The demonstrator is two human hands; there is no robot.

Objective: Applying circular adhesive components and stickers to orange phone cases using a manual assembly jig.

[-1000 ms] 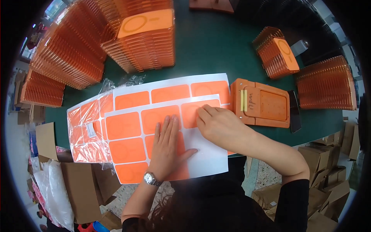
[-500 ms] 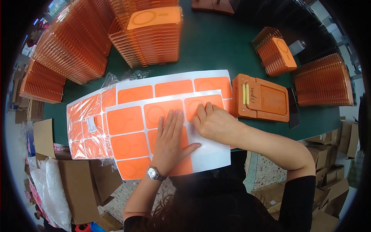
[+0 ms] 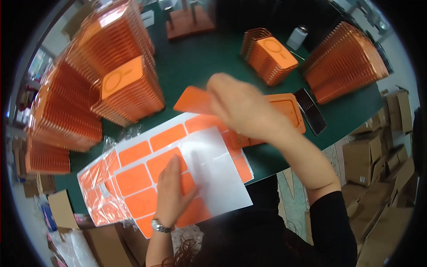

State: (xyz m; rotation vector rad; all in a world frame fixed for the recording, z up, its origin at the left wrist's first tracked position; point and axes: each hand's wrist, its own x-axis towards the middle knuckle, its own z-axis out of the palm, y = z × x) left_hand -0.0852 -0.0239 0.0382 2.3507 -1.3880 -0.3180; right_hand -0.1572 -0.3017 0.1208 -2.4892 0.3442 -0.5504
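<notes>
My right hand (image 3: 235,104) is raised over the table, pinching an orange rounded-rectangle sticker (image 3: 192,100) by its right end; the hand is slightly blurred. Fingers stretched out, my left hand (image 3: 171,191) lies flat on a white sheet (image 3: 218,169) of orange stickers. The right part of that sheet is bare backing, while orange stickers (image 3: 134,180) still cover its left and middle. Another sticker sheet (image 3: 167,135) lies beneath it. At the left, more orange sheets sit in clear plastic wrap (image 3: 100,175). Beyond my right forearm is an orange fixture block (image 3: 284,109), partly hidden.
Stacks of clear orange cases (image 3: 126,91) line the table's left side. A smaller stack (image 3: 271,60) and a taller one (image 3: 342,64) stand at the far right, near a white bottle (image 3: 297,38). A dark phone (image 3: 311,111) lies beside the fixture. Cardboard boxes (image 3: 362,155) are on the right.
My right hand has peeled the top right sticker off the sheet and lifted it up and away. My left hand stays on the sheet. The whole view has turned and shifted.
</notes>
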